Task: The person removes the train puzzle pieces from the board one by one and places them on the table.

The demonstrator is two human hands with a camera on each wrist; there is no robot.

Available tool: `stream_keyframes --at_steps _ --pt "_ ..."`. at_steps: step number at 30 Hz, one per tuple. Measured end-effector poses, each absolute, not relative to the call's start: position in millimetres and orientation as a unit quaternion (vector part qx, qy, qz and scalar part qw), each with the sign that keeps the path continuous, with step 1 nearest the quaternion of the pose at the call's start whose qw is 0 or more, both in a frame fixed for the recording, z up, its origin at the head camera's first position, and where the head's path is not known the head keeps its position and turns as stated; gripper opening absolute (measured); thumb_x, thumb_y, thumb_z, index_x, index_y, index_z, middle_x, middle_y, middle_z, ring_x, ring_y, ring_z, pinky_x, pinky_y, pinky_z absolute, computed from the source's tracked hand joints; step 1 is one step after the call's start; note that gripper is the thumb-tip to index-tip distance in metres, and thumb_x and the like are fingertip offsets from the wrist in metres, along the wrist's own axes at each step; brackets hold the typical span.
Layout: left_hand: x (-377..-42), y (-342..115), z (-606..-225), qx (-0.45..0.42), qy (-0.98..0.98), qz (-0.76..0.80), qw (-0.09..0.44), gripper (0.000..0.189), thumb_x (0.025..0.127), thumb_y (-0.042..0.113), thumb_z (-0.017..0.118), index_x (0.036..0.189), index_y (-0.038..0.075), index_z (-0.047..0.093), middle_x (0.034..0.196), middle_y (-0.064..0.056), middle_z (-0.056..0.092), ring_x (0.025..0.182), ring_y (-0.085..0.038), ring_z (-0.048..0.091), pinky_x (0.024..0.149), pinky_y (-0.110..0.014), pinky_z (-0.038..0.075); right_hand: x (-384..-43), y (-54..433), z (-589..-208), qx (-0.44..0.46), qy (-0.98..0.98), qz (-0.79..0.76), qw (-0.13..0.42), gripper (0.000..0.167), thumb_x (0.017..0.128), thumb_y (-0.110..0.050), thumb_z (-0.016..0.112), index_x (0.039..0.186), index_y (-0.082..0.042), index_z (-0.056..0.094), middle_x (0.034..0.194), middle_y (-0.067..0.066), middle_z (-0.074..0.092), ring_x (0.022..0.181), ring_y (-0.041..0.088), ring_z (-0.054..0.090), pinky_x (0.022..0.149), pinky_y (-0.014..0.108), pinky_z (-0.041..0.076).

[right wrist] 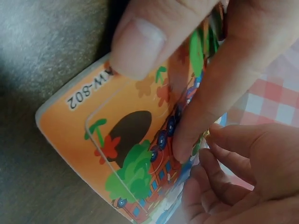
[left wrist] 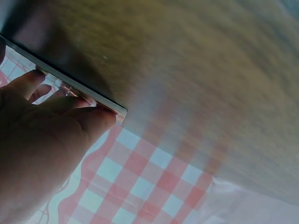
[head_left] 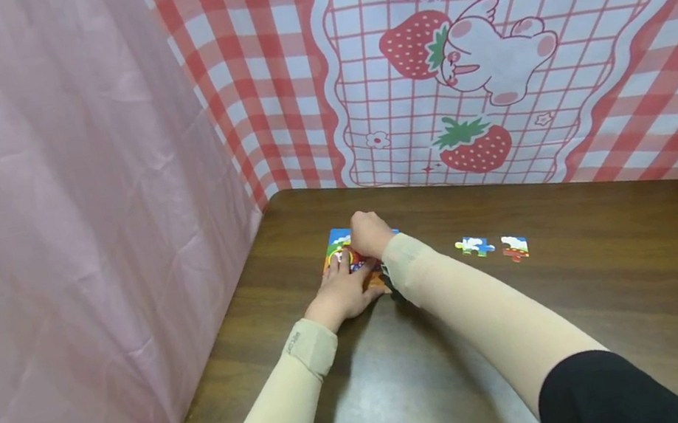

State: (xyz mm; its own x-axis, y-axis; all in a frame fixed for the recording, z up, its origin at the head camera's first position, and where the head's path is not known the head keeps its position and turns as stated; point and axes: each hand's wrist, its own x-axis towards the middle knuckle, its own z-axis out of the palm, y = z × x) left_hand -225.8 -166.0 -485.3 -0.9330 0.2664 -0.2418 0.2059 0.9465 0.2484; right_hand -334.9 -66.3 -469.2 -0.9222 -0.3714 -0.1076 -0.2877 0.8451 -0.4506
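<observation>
A colourful jigsaw puzzle board (right wrist: 84,116), orange along its near side and marked with the number 802, lies on the table under both hands. My left hand (head_left: 345,294) rests on it with fingers spread, the thumb at its near edge. Over the upper right part of the board, my right hand (head_left: 371,234) has its fingers curled. In the right wrist view the right hand's fingertips (right wrist: 215,135) come together at the far side of the picture, pinching what looks like a puzzle piece, mostly hidden by the fingers. The left wrist view shows the board edge-on.
To the right of the board lie two loose puzzle pieces, one blue, white and green (head_left: 475,245) and one with red along its lower edge (head_left: 515,247). The brown wooden table (head_left: 627,283) meets a strawberry-print cloth (head_left: 384,159) at the back and a pink curtain (head_left: 82,247) at the left.
</observation>
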Motion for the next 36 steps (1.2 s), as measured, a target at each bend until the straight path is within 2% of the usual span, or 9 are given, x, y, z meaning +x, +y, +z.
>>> stream_keyframes --at_steps 6,12,16,19,21,24,28,32,36 --pt "-226.3 -165.7 -486.5 0.121 0.977 0.111 0.138 0.070 0.101 0.061 0.047 0.162 0.029 0.033 0.166 -0.025 0.007 0.150 -0.045 0.008 0.119 -0.055 0.015 -334.2 -67.7 -468.6 -0.146 0.955 -0.236 0.100 0.006 0.087 -0.004 0.065 0.088 -0.001 0.071 0.097 0.015 0.071 0.088 0.029 0.065 0.085 0.045 0.054" --pt "-227.4 -165.4 -488.0 0.118 0.976 0.120 0.138 0.068 0.103 0.059 0.047 0.162 0.030 0.031 0.166 -0.025 0.007 0.150 -0.047 0.008 0.119 -0.054 0.013 -335.5 -70.4 -468.8 -0.090 0.955 -0.255 0.120 0.009 0.086 -0.012 0.072 0.092 -0.005 0.070 0.110 0.014 0.071 0.108 0.033 0.063 0.102 0.068 0.034" --pt "-226.6 -166.0 -487.6 0.114 0.976 0.120 0.141 0.069 0.102 0.061 0.046 0.162 0.032 0.030 0.166 -0.024 0.006 0.150 -0.047 0.007 0.119 -0.054 0.014 -335.9 -71.4 -471.0 -0.077 0.954 -0.259 0.131 0.012 0.086 -0.015 0.075 0.093 -0.006 0.071 0.111 0.011 0.071 0.113 0.032 0.061 0.105 0.070 0.029" --pt "-225.7 -166.4 -487.1 0.115 0.976 0.120 0.140 0.069 0.102 0.062 0.046 0.162 0.031 0.031 0.166 -0.023 0.006 0.150 -0.047 0.007 0.119 -0.054 0.014 -334.7 -70.7 -471.6 -0.069 0.952 -0.272 0.121 0.015 0.085 -0.019 0.079 0.090 -0.007 0.072 0.103 0.010 0.072 0.108 0.031 0.063 0.103 0.067 0.034" --pt "-225.4 -166.8 -486.7 0.116 0.976 0.120 0.139 0.070 0.101 0.062 0.046 0.162 0.032 0.030 0.166 -0.023 0.005 0.150 -0.046 0.007 0.119 -0.054 0.014 -333.4 -69.5 -471.2 -0.074 0.949 -0.286 0.108 0.015 0.085 -0.019 0.081 0.085 -0.006 0.073 0.092 0.008 0.073 0.098 0.030 0.066 0.099 0.059 0.044" --pt "-224.9 -167.1 -486.7 0.115 0.976 0.123 0.138 0.071 0.101 0.063 0.045 0.162 0.032 0.028 0.167 -0.022 0.004 0.150 -0.046 0.006 0.119 -0.055 0.013 -331.8 -66.8 -470.6 -0.092 0.940 -0.315 0.090 0.017 0.085 -0.017 0.082 0.076 -0.005 0.075 0.076 0.005 0.071 0.081 0.026 0.069 0.082 0.045 0.055" --pt "-223.7 -167.4 -486.0 0.116 0.975 0.127 0.140 0.071 0.101 0.063 0.045 0.163 0.031 0.028 0.166 -0.023 0.005 0.150 -0.046 0.005 0.118 -0.057 0.014 -331.6 -63.4 -473.5 -0.105 0.926 -0.351 0.088 0.018 0.084 -0.015 0.082 0.070 -0.005 0.075 0.067 0.002 0.070 0.070 0.022 0.068 0.068 0.035 0.056" --pt "-223.1 -167.4 -485.4 0.119 0.975 0.126 0.140 0.071 0.101 0.062 0.046 0.162 0.029 0.029 0.166 -0.023 0.005 0.150 -0.046 0.005 0.118 -0.057 0.013 -332.4 -60.2 -477.4 -0.093 0.914 -0.385 0.092 0.017 0.083 -0.014 0.084 0.079 -0.002 0.073 0.079 0.006 0.070 0.078 0.026 0.067 0.070 0.036 0.056" --pt "-224.0 -166.9 -485.9 0.120 0.975 0.120 0.141 0.071 0.102 0.062 0.046 0.162 0.029 0.029 0.166 -0.023 0.003 0.150 -0.045 0.004 0.119 -0.056 0.012 -333.9 -57.6 -479.8 -0.098 0.905 -0.404 0.095 0.032 0.084 -0.013 0.082 0.109 0.001 0.069 0.108 0.015 0.068 0.104 0.032 0.061 0.088 0.041 0.052"
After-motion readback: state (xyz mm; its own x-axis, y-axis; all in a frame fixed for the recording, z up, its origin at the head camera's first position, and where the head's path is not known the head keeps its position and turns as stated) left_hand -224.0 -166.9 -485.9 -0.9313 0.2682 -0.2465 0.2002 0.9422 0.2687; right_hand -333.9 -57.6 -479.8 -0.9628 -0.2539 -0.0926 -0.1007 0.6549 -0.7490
